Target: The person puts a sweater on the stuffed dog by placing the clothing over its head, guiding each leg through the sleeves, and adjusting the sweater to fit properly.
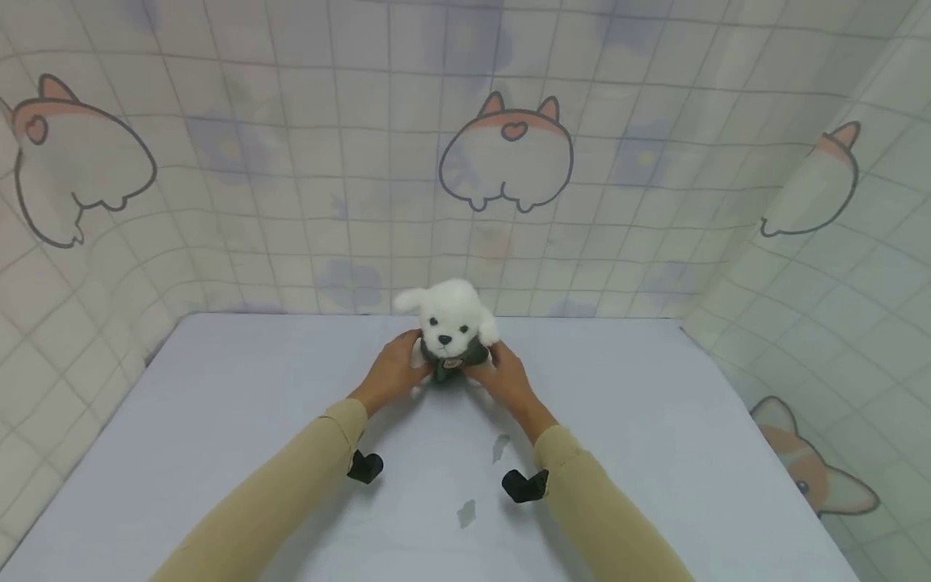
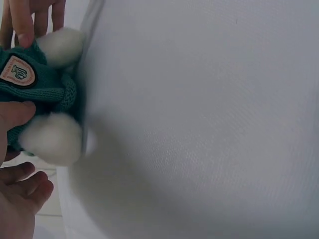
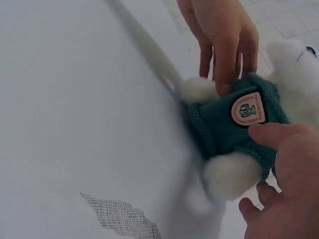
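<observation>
A white plush dog [image 1: 452, 311] in a green knitted sweater [image 3: 227, 127] faces me at the far part of the table. My left hand [image 1: 396, 370] grips its body from the left, thumb across the front of the sweater. From the right, my right hand [image 1: 505, 378] holds the other side, its thumb [image 3: 269, 134] at the edge of the sweater's patch [image 2: 19, 72]. Two fluffy white feet [image 2: 52, 139] stick out below the sweater, close to the tabletop in both wrist views. The dog's back is hidden.
The white table [image 1: 625, 453] ends just behind the dog, where a checked curtain [image 1: 349, 162] with cartoon corgi prints hangs around three sides. Two small grey patches, one a torn-looking grey mark [image 1: 467, 513], lie on the tabletop between the forearms. Black wrist mounts [image 1: 525, 487] jut inward from the sleeves.
</observation>
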The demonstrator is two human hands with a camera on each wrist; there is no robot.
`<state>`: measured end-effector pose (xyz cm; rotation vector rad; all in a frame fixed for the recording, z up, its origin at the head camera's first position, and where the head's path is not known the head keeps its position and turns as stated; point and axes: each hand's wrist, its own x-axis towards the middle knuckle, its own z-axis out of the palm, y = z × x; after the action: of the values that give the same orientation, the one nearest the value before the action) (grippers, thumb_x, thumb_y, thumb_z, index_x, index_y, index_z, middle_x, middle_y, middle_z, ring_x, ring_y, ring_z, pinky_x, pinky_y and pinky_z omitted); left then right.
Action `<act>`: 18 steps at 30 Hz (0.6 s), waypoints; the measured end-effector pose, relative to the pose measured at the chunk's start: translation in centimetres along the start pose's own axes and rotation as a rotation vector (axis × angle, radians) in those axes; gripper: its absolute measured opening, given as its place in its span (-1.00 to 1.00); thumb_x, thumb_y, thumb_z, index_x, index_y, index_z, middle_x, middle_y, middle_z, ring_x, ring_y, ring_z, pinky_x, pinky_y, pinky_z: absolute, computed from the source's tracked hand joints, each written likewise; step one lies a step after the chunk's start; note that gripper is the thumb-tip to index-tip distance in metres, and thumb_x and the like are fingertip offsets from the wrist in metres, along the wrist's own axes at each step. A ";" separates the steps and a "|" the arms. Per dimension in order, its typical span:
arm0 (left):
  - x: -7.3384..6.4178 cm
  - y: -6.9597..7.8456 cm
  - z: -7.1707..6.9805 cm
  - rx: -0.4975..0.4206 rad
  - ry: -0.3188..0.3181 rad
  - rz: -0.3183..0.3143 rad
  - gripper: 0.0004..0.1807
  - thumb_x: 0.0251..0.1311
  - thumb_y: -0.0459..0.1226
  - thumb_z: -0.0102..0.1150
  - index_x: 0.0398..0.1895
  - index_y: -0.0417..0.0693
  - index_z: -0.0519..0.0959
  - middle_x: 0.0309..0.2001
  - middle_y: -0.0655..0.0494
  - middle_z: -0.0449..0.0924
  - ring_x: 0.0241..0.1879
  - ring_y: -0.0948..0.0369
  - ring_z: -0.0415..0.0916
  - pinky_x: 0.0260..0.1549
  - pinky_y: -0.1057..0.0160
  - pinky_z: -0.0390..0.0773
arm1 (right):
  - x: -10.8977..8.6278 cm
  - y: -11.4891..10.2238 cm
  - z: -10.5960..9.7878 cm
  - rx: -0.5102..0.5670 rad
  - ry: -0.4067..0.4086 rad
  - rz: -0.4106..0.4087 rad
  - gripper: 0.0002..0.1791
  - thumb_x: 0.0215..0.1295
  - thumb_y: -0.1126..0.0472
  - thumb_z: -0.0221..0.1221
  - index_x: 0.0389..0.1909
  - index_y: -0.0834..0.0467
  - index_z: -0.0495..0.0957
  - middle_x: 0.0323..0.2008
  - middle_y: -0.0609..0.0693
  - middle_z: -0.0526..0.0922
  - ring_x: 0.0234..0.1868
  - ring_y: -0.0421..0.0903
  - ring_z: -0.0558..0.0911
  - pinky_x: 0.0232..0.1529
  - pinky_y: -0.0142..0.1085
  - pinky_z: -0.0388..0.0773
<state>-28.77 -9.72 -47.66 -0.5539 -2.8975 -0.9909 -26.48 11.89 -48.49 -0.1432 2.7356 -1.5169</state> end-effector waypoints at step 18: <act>-2.8 3.6 -2.0 0.302 -0.012 0.103 -0.34 0.33 0.02 0.07 0.31 -0.27 0.36 0.35 -0.19 0.35 0.36 -0.13 0.26 0.24 -0.22 0.33 | -4.2 -2.0 -3.0 -0.180 0.018 -0.110 -0.41 0.34 0.01 0.15 0.32 0.15 0.35 0.35 0.08 0.38 0.42 0.08 0.29 0.43 0.02 0.19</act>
<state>-25.13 -9.21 -44.32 -0.6786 -2.9131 -0.5241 -22.36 13.74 -45.32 -0.2877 2.9204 -1.2966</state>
